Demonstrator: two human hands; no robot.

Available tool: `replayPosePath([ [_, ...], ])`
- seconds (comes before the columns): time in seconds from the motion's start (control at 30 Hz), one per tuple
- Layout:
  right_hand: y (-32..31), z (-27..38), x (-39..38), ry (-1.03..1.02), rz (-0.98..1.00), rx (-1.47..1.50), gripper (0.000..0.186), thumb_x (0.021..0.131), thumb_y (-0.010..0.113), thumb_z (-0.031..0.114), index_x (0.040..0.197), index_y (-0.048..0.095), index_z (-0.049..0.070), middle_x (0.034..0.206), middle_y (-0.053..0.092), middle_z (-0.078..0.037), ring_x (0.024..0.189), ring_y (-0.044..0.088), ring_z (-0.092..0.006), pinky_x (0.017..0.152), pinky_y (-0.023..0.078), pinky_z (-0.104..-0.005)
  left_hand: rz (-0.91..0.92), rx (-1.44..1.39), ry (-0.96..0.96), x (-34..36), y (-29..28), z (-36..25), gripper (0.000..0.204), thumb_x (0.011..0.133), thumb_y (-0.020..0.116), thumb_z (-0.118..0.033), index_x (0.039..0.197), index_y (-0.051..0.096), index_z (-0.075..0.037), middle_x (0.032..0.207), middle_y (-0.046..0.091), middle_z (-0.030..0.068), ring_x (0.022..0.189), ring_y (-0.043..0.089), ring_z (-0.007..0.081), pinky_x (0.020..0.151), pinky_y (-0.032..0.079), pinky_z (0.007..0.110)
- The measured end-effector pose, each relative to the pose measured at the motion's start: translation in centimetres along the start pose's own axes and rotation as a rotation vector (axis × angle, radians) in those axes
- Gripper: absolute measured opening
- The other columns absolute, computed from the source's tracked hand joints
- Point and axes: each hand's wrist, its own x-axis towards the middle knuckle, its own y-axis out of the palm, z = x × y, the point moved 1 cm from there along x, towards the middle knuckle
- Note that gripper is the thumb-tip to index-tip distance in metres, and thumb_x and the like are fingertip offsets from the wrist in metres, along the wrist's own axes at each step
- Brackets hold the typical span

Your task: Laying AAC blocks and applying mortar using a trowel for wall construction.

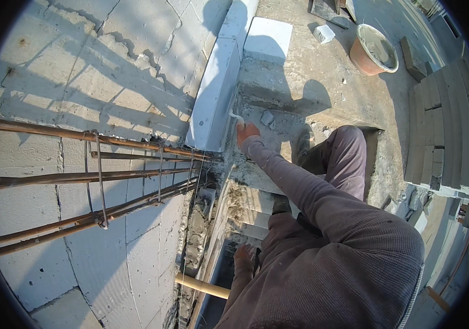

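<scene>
My right arm reaches forward, and my right hand [247,132] is closed round the handle of a hand tool with a pale, bent metal neck [236,116]. The tool's far end is hard to make out beside the long white block [212,104] on the wall edge. Lower down, my left hand [244,254] is beside the concrete steps, near a dark thing I cannot make out; its fingers are not clear. A light wooden pole [204,285] sticks out near my left forearm.
Rusty rebar tied with stirrups [97,170] runs along the left by the block wall [86,279]. A white block [268,39] lies ahead. A mortar bucket [374,50] and stacked grey blocks [448,129] stand right. Rubble lies on the steps [251,214].
</scene>
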Motion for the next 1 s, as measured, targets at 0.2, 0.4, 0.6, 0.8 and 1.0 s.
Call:
replayPosePath([
  [0.2, 2.0, -5.9, -1.9, -0.180, -0.172, -0.145, 0.036, 0.089, 0.053, 0.028, 0.108, 0.050, -0.002, 0.087, 0.062, -0.027, 0.082, 0.061, -0.0430, 0.070, 0.048, -0.0500, 0.019, 0.779, 0.512, -1.5, 0.6, 0.4, 0.025, 0.089, 0.055, -0.021, 0.107, 0.059, -0.004, 0.100, 0.063, 0.0186, 0.096, 0.060, 0.0358, 0.082, 0.048, 0.039],
  [0.4, 4.3, -3.3, -6.8, -0.411, -0.297, 0.072, 0.031, 0.090, 0.052, 0.025, 0.107, 0.047, 0.000, 0.072, 0.061, -0.023, 0.066, 0.060, -0.0442, 0.058, 0.046, -0.0502, -0.073, 0.243, 0.126, -3.9, -0.3, 6.2, 0.032, 0.088, 0.057, -0.021, 0.116, 0.053, -0.006, 0.110, 0.061, 0.0141, 0.101, 0.060, 0.0293, 0.086, 0.047, 0.038],
  [0.6, 6.6, -10.3, -3.6, -0.156, -0.217, -0.144, 0.032, 0.089, 0.054, 0.022, 0.105, 0.039, -0.001, 0.073, 0.060, -0.028, 0.070, 0.060, -0.0469, 0.061, 0.046, -0.0528, 0.066, -0.071, -0.121, -4.6, 1.3, 5.0, 0.043, 0.091, 0.052, -0.031, 0.127, 0.047, -0.007, 0.123, 0.057, 0.0115, 0.110, 0.058, 0.0245, 0.092, 0.041, 0.038],
  [0.8, 6.7, -6.6, -9.1, -0.515, -0.366, 0.250, 0.030, 0.088, 0.054, 0.015, 0.110, 0.038, 0.000, 0.072, 0.058, -0.026, 0.067, 0.057, -0.0474, 0.055, 0.043, -0.0513, -0.081, 0.129, 0.057, -5.4, 0.1, 7.3, 0.039, 0.086, 0.063, -0.022, 0.119, 0.051, -0.005, 0.116, 0.060, 0.0100, 0.107, 0.059, 0.0254, 0.086, 0.048, 0.039],
  [1.0, 9.3, -10.1, -5.3, -0.251, -0.197, -0.064, 0.036, 0.089, 0.053, 0.015, 0.117, 0.037, -0.001, 0.075, 0.058, -0.027, 0.068, 0.057, -0.0483, 0.057, 0.043, -0.0518, -0.044, -0.235, -0.142, -4.5, 1.4, 11.5, 0.037, 0.076, 0.069, -0.007, 0.110, 0.054, -0.007, 0.106, 0.062, 0.0085, 0.100, 0.061, 0.0278, 0.081, 0.052, 0.036],
])
